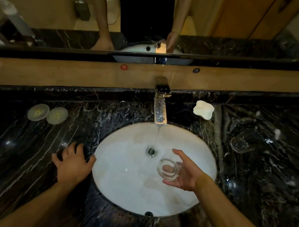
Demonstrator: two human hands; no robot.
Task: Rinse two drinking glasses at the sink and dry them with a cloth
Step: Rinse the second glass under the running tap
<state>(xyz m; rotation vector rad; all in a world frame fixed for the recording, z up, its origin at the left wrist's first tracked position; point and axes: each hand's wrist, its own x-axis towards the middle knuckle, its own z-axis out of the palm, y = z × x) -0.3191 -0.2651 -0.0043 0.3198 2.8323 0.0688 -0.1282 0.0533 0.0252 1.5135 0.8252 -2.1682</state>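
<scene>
Right hand: fingers wrapped round a clear drinking glass, held on its side over the sink, mouth facing the camera, at 5 o'clock from the drain.
Left hand: holds nothing, fingers spread flat on the counter at the basin's 9 o'clock.
Tap: running, 12 o'clock; stream misses the glass.
Second glass: on the counter, 3 o'clock.
Cloth: none seen.
Handling (judged): light, rigid, brittle; slippery when wet. Grip round the wall, not the rim.

My left hand: palm down, fingers spread, forearm bare. My right hand: palm turned inward, fingers curled in a grasp, forearm bare.
</scene>
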